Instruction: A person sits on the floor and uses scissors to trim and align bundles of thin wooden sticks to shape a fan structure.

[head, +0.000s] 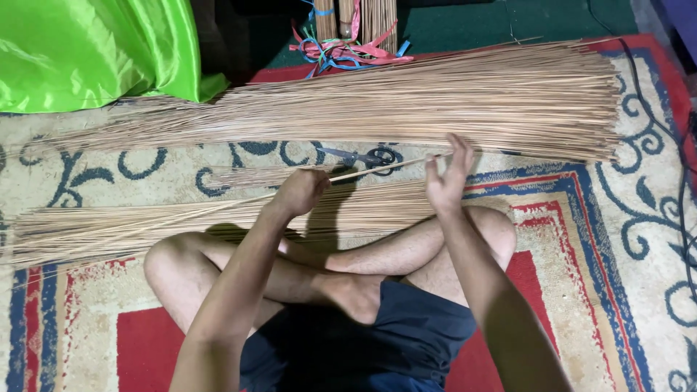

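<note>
I sit cross-legged on a patterned rug. My left hand pinches a single thin tan stick near its middle. My right hand holds the same stick further right, thumb and forefinger on it, the other fingers spread upward. The stick runs slanting up to the right above a smaller pile of thin sticks that lies just past my knees. A much larger pile of long sticks stretches across the rug beyond my hands. Black-handled scissors lie on the rug between the two piles.
A shiny green cloth is bunched at the top left. Tangled pink and blue ribbons and tied stick bundles sit at the top centre. A dark cable runs along the rug's right edge.
</note>
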